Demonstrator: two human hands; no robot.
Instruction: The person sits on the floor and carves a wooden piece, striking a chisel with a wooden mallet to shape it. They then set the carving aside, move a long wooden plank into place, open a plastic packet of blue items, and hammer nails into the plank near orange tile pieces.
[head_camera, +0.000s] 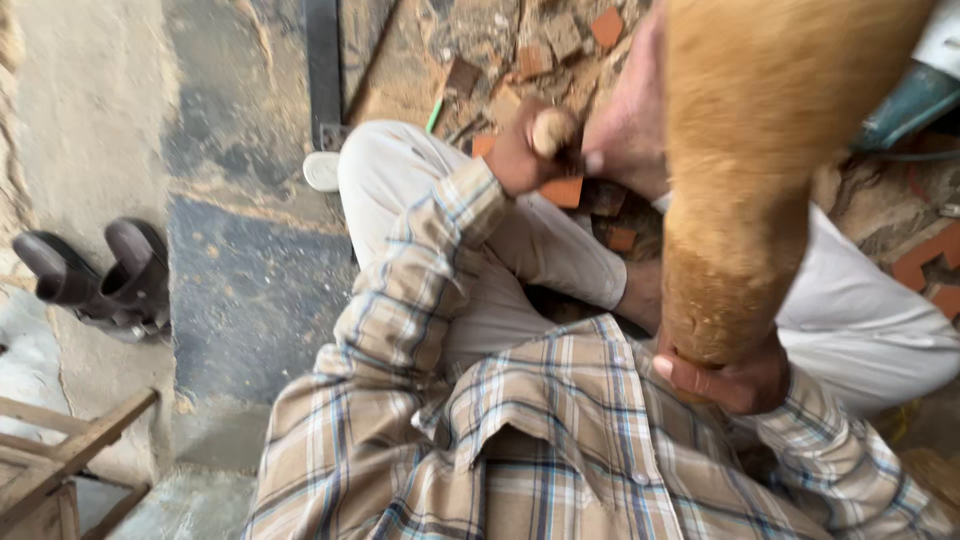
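The person sits on the floor with legs in pale trousers folded ahead. The right hand grips the near end of a long orange-brown wooden piece, fingers clamped around it close to the chest; the piece runs up and away to the top edge of the view, widening as it goes, its surface dusty with shavings. The left hand is closed around a tool with a round wooden handle, fingers wrapped tight; the tool's working end is hidden. A bare foot lies just beside that hand, touching the wooden piece on its left edge. Broken brick bits and sawdust lie under and beyond the hands. Left of the knee the floor is open grey concrete, with a pair of dark boots well apart near the left edge and a wooden frame at the lower left corner
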